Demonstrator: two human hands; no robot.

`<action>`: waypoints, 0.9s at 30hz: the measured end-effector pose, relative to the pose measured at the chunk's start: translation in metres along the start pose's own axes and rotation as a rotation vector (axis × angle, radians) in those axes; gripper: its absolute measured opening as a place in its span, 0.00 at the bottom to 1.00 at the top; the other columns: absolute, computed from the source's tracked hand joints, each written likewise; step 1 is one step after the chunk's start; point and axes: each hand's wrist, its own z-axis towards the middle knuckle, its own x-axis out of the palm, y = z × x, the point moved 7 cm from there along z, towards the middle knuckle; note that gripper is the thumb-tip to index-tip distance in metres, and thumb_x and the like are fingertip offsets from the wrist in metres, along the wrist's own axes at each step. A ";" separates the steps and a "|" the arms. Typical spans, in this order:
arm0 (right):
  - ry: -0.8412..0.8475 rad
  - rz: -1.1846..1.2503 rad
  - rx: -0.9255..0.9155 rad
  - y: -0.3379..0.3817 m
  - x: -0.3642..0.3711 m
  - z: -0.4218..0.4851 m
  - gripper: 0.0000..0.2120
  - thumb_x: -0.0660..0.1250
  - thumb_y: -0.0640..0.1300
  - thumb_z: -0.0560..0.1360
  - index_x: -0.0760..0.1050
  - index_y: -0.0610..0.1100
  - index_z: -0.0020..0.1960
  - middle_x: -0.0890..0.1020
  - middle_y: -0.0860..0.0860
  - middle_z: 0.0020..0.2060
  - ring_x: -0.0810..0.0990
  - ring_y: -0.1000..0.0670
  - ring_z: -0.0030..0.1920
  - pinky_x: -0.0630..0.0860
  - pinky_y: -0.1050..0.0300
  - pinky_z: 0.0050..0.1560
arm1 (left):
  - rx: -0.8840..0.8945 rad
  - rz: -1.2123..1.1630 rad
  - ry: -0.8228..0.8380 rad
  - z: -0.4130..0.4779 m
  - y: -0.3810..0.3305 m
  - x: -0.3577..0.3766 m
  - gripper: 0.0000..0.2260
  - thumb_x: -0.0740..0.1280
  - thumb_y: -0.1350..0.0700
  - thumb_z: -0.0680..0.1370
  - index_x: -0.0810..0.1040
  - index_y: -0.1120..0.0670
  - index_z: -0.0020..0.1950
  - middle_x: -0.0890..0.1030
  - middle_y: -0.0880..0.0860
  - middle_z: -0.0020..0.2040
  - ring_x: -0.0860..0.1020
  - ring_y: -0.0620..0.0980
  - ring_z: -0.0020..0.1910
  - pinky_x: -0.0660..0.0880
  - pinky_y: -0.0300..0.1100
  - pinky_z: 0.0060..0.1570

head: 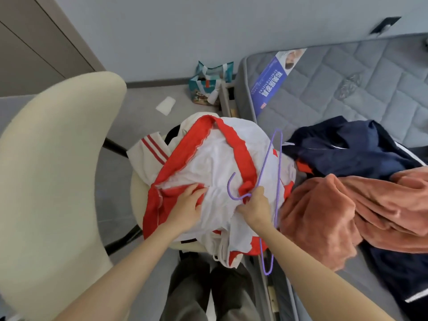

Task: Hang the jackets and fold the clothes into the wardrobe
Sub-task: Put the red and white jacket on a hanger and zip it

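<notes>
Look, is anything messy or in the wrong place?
Yes. A white scrap lies on the floor near the chair, dropped and alone. On the bare mattress, the navy jacket and orange fleece sit in crumpled heaps, not folded. The right hand grips a purple hanger over the red and white garment.
</notes>
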 end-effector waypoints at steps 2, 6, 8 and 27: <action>-0.065 0.045 -0.028 -0.002 -0.005 0.004 0.12 0.67 0.33 0.70 0.65 0.40 0.47 0.75 0.46 0.37 0.78 0.38 0.43 0.60 0.57 0.34 | -0.027 0.016 -0.010 0.001 0.001 0.005 0.24 0.60 0.66 0.78 0.65 0.53 0.74 0.58 0.51 0.76 0.59 0.51 0.74 0.55 0.41 0.72; 0.004 0.121 -0.048 0.008 -0.032 0.005 0.13 0.73 0.36 0.69 0.68 0.42 0.41 0.74 0.50 0.34 0.74 0.47 0.36 0.62 0.61 0.36 | -0.032 -0.004 0.069 -0.008 -0.014 0.008 0.32 0.66 0.62 0.75 0.59 0.48 0.76 0.54 0.48 0.77 0.57 0.53 0.74 0.59 0.42 0.68; 0.106 0.273 -0.032 0.018 -0.055 -0.003 0.22 0.76 0.36 0.67 0.61 0.47 0.36 0.70 0.50 0.30 0.69 0.51 0.31 0.67 0.59 0.37 | 0.014 -0.027 0.101 -0.014 -0.033 0.005 0.38 0.70 0.57 0.72 0.55 0.44 0.77 0.52 0.46 0.77 0.54 0.52 0.75 0.58 0.43 0.68; 0.438 0.996 -0.394 0.214 -0.255 -0.146 0.26 0.75 0.33 0.69 0.60 0.51 0.30 0.69 0.53 0.24 0.73 0.54 0.25 0.74 0.63 0.28 | 0.318 -0.170 -0.758 -0.166 -0.222 -0.201 0.11 0.71 0.48 0.73 0.71 0.48 0.50 0.70 0.43 0.42 0.68 0.37 0.41 0.65 0.28 0.40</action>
